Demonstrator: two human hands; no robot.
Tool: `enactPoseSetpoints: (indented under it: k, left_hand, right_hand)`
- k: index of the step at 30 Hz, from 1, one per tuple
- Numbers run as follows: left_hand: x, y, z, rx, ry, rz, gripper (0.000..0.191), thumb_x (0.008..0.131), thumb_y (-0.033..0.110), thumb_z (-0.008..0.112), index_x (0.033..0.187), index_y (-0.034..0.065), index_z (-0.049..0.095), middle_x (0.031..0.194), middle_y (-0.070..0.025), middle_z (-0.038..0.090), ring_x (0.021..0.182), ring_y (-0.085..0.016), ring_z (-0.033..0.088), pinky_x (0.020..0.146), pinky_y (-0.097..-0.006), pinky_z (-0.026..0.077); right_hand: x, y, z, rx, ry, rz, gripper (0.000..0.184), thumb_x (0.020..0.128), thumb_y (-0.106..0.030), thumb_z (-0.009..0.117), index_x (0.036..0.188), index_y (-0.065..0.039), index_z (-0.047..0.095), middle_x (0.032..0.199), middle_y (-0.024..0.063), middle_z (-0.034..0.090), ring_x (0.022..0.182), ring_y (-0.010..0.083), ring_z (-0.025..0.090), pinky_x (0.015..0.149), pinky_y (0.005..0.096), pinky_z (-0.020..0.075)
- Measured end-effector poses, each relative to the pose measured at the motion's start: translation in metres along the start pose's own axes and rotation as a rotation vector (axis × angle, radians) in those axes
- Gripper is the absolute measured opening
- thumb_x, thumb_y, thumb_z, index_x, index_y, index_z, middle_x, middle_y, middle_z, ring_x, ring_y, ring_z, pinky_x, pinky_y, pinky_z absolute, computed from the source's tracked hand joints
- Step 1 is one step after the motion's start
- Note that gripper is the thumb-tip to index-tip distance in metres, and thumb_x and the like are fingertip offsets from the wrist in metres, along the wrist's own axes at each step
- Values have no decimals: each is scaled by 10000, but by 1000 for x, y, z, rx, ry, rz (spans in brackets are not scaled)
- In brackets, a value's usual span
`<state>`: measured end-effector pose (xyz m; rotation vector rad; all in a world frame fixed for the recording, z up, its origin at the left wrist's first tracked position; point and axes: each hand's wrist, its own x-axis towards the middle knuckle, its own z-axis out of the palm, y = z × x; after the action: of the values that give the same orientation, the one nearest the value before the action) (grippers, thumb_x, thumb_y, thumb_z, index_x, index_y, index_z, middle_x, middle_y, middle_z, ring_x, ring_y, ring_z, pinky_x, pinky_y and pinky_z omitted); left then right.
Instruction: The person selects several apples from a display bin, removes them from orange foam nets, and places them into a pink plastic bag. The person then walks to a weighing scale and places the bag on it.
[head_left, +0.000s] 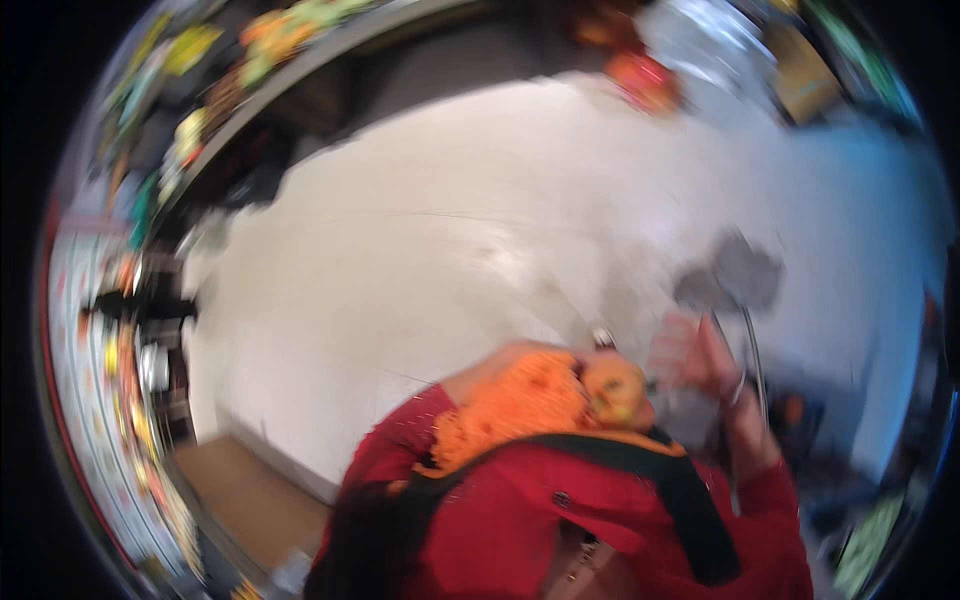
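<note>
My left forearm (480, 373), in a red sleeve, bends across my chest. It cradles a bundle of bright orange frilly material (517, 405), perhaps foam fruit netting, and a round yellow-red fruit (616, 391) that looks like an apple. The bundle hides most of my left hand (529, 349). Right of the fruit, my right hand (694, 356) is raised and blurred by motion, fingers apart with nothing in them. Close beyond it are two grey blurred shapes (746, 274) and a thin metal pole (754, 360).
Pale floor (420, 247) spreads ahead. A produce display shelf (277, 75) curves along the upper left, with more goods at the left rim. A brown cardboard box (251, 495) lies lower left. A red fruit-like item (643, 82) and clear plastic wrapping (705, 45) are at the top.
</note>
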<state>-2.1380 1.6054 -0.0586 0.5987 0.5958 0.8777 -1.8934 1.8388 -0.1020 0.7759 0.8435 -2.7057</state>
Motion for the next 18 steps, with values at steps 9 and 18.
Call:
enactPoseSetpoints:
  k: [9,18]
  left_hand:
    - [-104,-17,-43,209,293,241,780,798,256,723,1406,6,303,1356,-120,441,1256,-202,423,1050,-326,344]
    - [-104,0,-49,194,102,105,853,776,277,751,1426,8,269,1374,-126,420,1276,-213,405,1062,-339,334]
  right_hand:
    - [146,23,218,-458,-339,275,614,986,-432,387,1463,-75,237,1415,130,417,1287,285,421,1085,404,344]
    - [66,39,242,-551,-120,-197,754,825,-265,709,1409,-27,297,1370,146,445,1299,245,406,1078,369,333]
